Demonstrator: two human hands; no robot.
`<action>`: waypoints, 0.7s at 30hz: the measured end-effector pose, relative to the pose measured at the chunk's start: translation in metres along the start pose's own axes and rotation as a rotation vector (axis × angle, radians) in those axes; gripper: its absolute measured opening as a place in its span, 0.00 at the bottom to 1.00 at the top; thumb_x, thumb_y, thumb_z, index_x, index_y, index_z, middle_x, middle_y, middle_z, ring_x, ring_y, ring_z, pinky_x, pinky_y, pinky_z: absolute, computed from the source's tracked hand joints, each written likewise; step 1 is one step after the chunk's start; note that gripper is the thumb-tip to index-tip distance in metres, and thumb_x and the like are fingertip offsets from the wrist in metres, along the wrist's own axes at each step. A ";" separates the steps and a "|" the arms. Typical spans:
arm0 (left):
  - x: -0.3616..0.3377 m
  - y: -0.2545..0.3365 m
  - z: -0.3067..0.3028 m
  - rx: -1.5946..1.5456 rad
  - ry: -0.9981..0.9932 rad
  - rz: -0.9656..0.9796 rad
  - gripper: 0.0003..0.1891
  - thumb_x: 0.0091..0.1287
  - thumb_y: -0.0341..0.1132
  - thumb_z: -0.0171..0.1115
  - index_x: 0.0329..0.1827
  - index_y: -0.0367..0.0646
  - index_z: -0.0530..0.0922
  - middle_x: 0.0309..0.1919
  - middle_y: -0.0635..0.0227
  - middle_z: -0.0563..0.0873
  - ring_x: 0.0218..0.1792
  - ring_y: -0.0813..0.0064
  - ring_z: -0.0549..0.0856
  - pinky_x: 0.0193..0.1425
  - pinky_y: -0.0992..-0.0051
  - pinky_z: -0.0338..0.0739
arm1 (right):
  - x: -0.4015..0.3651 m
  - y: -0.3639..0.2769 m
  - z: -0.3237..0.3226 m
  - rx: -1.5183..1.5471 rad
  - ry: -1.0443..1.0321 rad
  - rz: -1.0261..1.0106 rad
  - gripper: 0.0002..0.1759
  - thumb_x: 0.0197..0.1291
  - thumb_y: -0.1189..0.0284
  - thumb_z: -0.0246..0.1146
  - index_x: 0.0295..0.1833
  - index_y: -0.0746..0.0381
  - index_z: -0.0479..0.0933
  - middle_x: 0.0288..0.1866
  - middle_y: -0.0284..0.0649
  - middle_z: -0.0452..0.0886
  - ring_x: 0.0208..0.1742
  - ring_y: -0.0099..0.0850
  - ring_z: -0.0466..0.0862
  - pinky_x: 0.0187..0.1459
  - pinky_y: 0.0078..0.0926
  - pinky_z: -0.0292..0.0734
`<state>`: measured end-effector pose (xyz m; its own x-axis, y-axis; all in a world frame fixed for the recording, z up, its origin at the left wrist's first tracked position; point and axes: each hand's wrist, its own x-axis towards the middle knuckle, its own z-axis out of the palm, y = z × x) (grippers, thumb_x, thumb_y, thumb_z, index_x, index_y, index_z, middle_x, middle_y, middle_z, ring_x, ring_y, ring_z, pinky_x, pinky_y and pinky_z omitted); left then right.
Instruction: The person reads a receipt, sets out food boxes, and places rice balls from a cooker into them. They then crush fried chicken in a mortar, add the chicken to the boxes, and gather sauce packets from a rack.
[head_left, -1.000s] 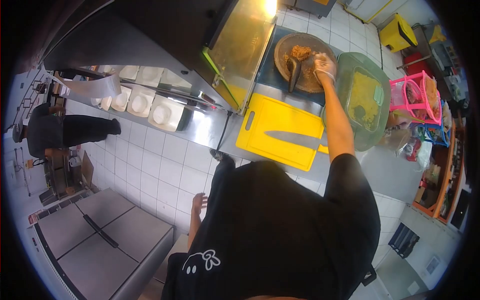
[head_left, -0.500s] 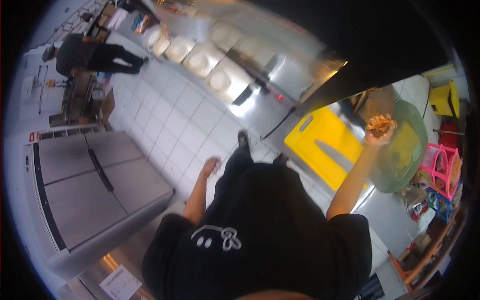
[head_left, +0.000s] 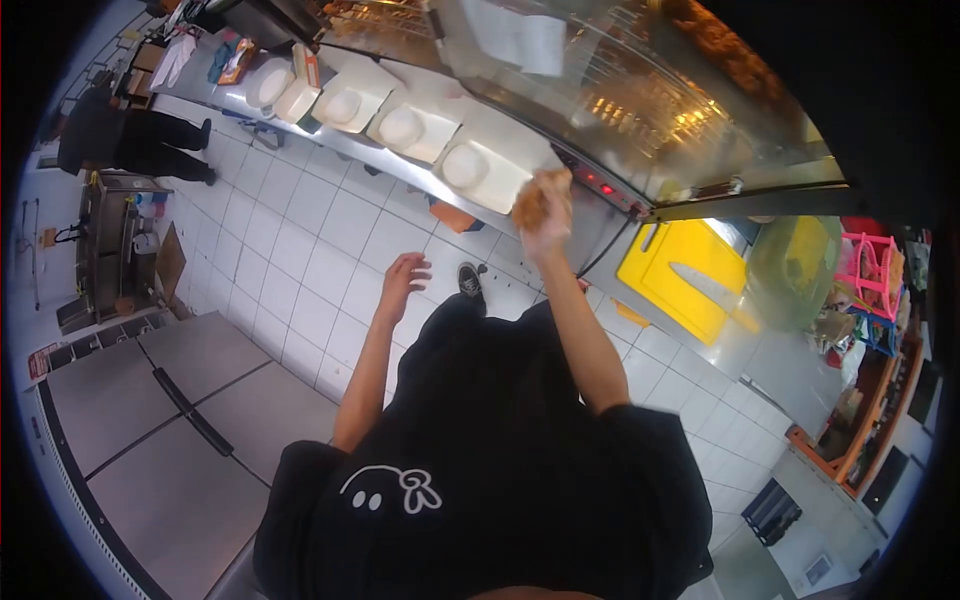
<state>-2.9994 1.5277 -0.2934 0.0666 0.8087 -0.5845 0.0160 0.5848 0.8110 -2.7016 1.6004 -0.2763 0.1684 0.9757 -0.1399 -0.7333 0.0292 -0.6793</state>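
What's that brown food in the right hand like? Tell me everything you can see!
The brown food is a golden-brown clump with a rough, uneven surface. It looks a bit blurry, so I can't pick out separate pieces or tell what it is. The right hand grips it and hides part of it. In this view it shows right by the end of the nearest open box, but I can't tell whether they touch.

You're in a commercial kitchen: open boxes (head_left: 503,186) of rice (head_left: 464,166) line a steel counter (head_left: 598,226) beside a lit glass cabinet (head_left: 640,105), near a cutting board (head_left: 675,298) and knife (head_left: 705,287). Behind you on the tiled floor (head_left: 318,240) stands a large steel fridge (head_left: 205,480).
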 end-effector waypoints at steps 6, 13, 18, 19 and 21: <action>-0.059 -0.048 -0.098 0.120 0.141 -0.145 0.20 0.71 0.45 0.51 0.58 0.42 0.76 0.48 0.60 0.86 0.44 0.68 0.85 0.45 0.69 0.78 | 0.065 0.000 0.030 -1.793 -0.495 -0.450 0.24 0.54 0.58 0.68 0.55 0.57 0.79 0.41 0.48 0.80 0.46 0.44 0.82 0.48 0.42 0.79; -0.046 -0.074 -0.123 0.124 0.151 -0.199 0.16 0.75 0.44 0.52 0.55 0.43 0.78 0.44 0.64 0.86 0.40 0.74 0.83 0.41 0.73 0.75 | 0.071 0.018 0.055 -2.112 -0.313 -0.151 0.19 0.57 0.60 0.60 0.48 0.59 0.83 0.53 0.53 0.79 0.55 0.48 0.80 0.55 0.44 0.76; 0.003 -0.039 -0.075 0.251 0.071 0.022 0.14 0.75 0.42 0.53 0.54 0.44 0.79 0.44 0.67 0.86 0.41 0.76 0.84 0.40 0.75 0.75 | 0.090 0.038 0.023 -1.921 -0.522 -0.212 0.22 0.56 0.59 0.62 0.46 0.66 0.82 0.51 0.54 0.82 0.54 0.48 0.81 0.55 0.44 0.77; 0.007 -0.023 -0.056 0.246 0.062 0.029 0.14 0.75 0.42 0.53 0.53 0.44 0.79 0.44 0.67 0.86 0.41 0.75 0.84 0.41 0.75 0.75 | 0.089 0.030 0.044 -2.052 -0.411 -0.014 0.23 0.53 0.56 0.65 0.45 0.66 0.83 0.48 0.53 0.83 0.53 0.47 0.82 0.52 0.43 0.78; 0.016 -0.014 -0.027 0.278 0.002 0.093 0.14 0.75 0.43 0.53 0.54 0.44 0.78 0.44 0.66 0.86 0.41 0.74 0.84 0.41 0.74 0.75 | 0.091 0.043 0.023 -1.888 -0.422 -0.187 0.18 0.55 0.60 0.62 0.41 0.64 0.82 0.42 0.52 0.84 0.49 0.49 0.83 0.51 0.43 0.78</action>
<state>-3.0252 1.5337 -0.3147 0.0782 0.8583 -0.5071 0.2828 0.4686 0.8369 -2.7329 1.6956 -0.3020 -0.2069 0.9780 -0.0257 0.8605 0.1694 -0.4805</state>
